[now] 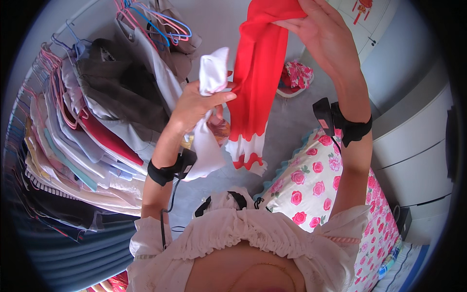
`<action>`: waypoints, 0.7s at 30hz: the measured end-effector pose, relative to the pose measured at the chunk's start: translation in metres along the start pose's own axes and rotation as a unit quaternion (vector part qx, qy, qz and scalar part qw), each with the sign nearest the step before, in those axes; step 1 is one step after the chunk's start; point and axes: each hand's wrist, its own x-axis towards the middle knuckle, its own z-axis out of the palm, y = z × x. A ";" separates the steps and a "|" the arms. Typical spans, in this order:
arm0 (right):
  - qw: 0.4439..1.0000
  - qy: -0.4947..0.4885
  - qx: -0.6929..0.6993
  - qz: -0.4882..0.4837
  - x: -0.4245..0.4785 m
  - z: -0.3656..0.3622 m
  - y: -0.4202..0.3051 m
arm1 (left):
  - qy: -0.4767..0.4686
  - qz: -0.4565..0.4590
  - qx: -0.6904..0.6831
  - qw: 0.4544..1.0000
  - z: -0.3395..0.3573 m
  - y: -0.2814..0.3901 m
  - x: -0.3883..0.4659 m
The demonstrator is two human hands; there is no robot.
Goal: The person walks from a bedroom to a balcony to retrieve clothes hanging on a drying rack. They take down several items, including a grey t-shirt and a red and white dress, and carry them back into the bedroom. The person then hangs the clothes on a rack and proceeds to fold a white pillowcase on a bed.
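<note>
My right hand [324,36] is raised at the top of the view and grips the upper part of a red garment [257,84]. The garment hangs down in a long strip and ends in a white band with wavy red trim. My left hand [189,107] is closed round a white cloth [212,75], part of which sticks up above the fingers while the rest droops below. The left fingertips also meet the edge of the red garment. What the cloth is cannot be made out.
Left of me, a rail [23,78] carries many clothes on hangers [127,22]. A rose-patterned cover [303,189] lies to the right, near white drawers [412,146]. Beyond the red garment, a basin [290,91] with floral cloth stands on the grey floor [281,120].
</note>
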 end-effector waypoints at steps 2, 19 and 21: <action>0.999 0.029 0.027 -0.001 -0.001 0.007 -0.005 | 0.011 -0.019 0.023 0.999 0.009 -0.002 0.007; 0.972 0.172 -0.161 -0.014 0.009 -0.041 -0.026 | -0.150 0.138 0.097 0.974 -0.009 -0.004 -0.025; 0.985 0.131 -0.107 0.045 0.009 -0.031 -0.026 | -0.087 0.123 0.033 0.988 -0.003 0.001 -0.028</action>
